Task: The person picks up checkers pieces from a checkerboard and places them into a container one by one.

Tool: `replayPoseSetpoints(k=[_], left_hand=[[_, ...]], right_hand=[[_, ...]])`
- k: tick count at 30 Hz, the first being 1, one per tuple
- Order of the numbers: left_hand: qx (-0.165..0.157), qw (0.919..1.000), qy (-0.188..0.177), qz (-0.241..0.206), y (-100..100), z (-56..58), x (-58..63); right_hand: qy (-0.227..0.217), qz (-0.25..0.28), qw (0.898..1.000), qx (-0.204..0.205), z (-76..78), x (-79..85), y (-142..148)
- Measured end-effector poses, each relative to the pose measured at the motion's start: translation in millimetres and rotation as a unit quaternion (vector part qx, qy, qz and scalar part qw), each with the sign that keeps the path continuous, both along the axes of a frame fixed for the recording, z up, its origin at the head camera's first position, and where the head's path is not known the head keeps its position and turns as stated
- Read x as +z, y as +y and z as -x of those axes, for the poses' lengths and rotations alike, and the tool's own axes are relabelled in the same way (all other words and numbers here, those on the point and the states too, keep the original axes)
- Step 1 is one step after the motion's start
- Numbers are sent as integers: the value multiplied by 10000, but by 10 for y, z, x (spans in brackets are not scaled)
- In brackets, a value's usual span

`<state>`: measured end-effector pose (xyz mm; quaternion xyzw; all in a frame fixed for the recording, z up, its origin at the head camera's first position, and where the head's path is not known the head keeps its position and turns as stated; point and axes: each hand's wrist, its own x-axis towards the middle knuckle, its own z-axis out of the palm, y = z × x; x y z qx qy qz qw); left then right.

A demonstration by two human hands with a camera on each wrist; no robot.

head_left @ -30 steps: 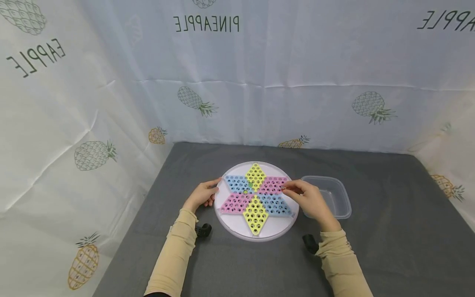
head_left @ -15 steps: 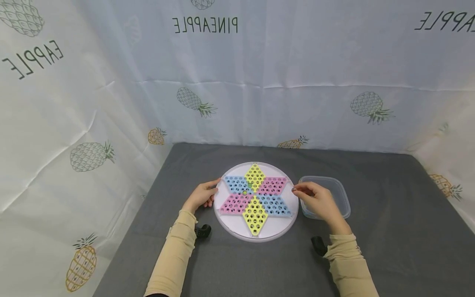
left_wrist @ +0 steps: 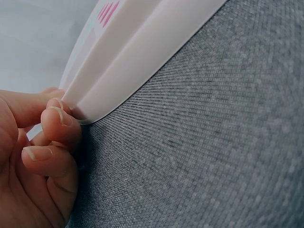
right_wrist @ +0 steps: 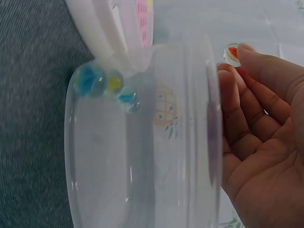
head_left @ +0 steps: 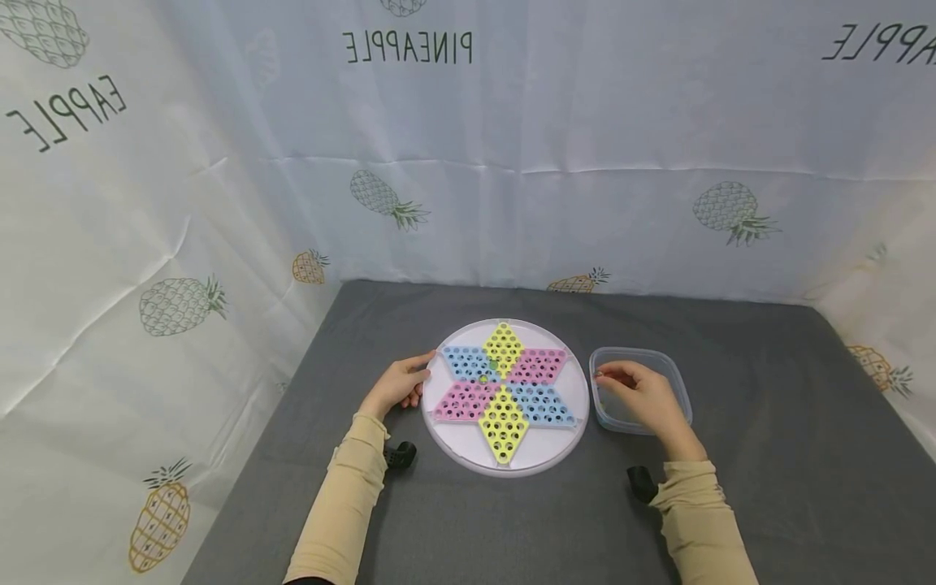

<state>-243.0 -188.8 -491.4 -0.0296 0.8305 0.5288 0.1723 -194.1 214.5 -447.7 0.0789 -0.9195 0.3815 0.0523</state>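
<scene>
A round white Chinese checkers board (head_left: pixel 455 443) with a star of yellow, pink and blue hole fields lies on the table. My left hand (head_left: pixel 396 383) holds its left rim, thumb over the edge and fingers curled against the side in the left wrist view. Between thumb and fingertips, my right hand (head_left: pixel 647 400) pinches a clear glass marble (right_wrist: pixel 232 53) with an orange-red swirl. That hand is over the clear plastic container (head_left: pixel 643 352) to the right of the board. Blue marbles (right_wrist: pixel 89 81) and a yellowish marble (right_wrist: pixel 114 83) lie in the container's end nearest the board.
A green marble (head_left: pixel 483 379) sits on the board near the star's centre, with another greenish one (head_left: pixel 494 365) close by. Grey cloth (head_left: pixel 775 455) covers the table. A pineapple-print curtain (head_left: pixel 512 227) hangs behind and at the sides.
My right hand has moved right with the marble, from the board's pink right-hand field past the rim to over the container. My left hand stays at the left rim.
</scene>
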Motion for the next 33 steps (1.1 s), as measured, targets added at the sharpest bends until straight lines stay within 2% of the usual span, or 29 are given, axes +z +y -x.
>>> replayPoseSetpoints(k=[20,33], left_hand=[[94,9999,-53,-32,13,-14,13],[150,9999,-71,6,25,-16,21]], right_hand=[[-469,-327,9982,155,127,-59,149],[-635,-670,9943,533,212,-132,223]])
